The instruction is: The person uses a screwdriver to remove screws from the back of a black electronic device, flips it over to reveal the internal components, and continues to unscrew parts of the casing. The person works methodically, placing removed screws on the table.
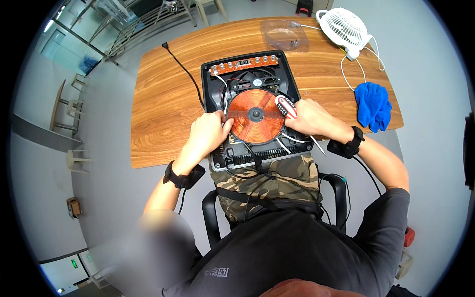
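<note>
Wood-grain desk (163, 119) spans the view, white fan (344, 27) and blue cloth (373, 106) off right. From my end: open black housing (291, 74) straddles the desk's near edge; copper coil (242, 129) sits in it, between both hands. Key relation: screwdriver (286, 107) is held butt-first to the coil. Handle end sits at the coil's right edge, long axis slants down-right, shaft points away past the housing's right side. Right hand (312, 118) is wrapped round it. Left hand (208, 132) is at the coil's left edge, fingers curled; I can't tell if it grips anything. Fingertips of both hands partly hidden, likewise whatever's under the coil. Grey blur covers part of the left arm (159, 198).
</note>
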`<act>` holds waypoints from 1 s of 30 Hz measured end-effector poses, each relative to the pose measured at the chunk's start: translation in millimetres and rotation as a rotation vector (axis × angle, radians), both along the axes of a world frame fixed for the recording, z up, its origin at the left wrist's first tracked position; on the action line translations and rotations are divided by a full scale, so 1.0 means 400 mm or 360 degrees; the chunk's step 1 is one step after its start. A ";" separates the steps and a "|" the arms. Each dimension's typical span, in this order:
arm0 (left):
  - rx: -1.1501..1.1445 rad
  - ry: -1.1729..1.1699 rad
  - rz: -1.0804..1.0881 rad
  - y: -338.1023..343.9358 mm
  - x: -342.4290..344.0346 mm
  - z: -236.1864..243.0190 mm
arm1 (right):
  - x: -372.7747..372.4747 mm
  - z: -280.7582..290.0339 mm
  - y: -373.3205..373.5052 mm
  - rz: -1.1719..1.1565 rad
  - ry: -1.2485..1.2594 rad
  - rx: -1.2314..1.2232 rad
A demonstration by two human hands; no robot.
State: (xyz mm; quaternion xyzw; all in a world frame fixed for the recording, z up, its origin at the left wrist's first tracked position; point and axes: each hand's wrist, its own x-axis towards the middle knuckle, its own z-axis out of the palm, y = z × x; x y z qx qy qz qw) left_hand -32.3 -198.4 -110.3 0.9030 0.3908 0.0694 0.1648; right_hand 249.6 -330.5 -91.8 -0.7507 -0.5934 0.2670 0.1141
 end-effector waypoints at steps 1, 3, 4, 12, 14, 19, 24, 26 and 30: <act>-0.0034 0.0012 -0.0001 0.006 -0.001 -0.003 | 0.004 -0.012 0.007 -0.0001 -0.0017 0.0009; -0.0102 0.0027 -0.0011 0.022 0.003 -0.006 | 0.008 -0.012 0.012 -0.0017 -0.0036 -0.0010; -0.0104 0.0022 -0.0029 0.027 0.007 -0.005 | 0.009 -0.007 0.014 -0.0028 -0.0033 -0.0036; -0.0146 -0.0068 -0.0049 0.031 0.009 -0.010 | 0.009 -0.007 0.021 -0.0103 0.0031 -0.0053; -0.0217 -0.0055 -0.0031 0.036 0.009 -0.010 | 0.012 -0.011 0.021 -0.0117 0.0037 -0.0035; -0.0229 0.0022 -0.0041 0.037 0.012 -0.009 | 0.014 -0.004 0.029 -0.0067 0.0120 -0.0136; -0.0149 0.0092 -0.0066 0.036 0.018 -0.005 | 0.026 -0.031 0.033 -0.0117 0.0203 -0.0114; -0.0226 0.0048 -0.0046 0.044 0.019 -0.011 | 0.031 -0.051 0.035 -0.0139 0.0217 -0.0046; -0.0260 -0.0042 0.0006 0.049 0.012 -0.013 | 0.038 -0.028 0.037 -0.0170 0.0392 -0.0166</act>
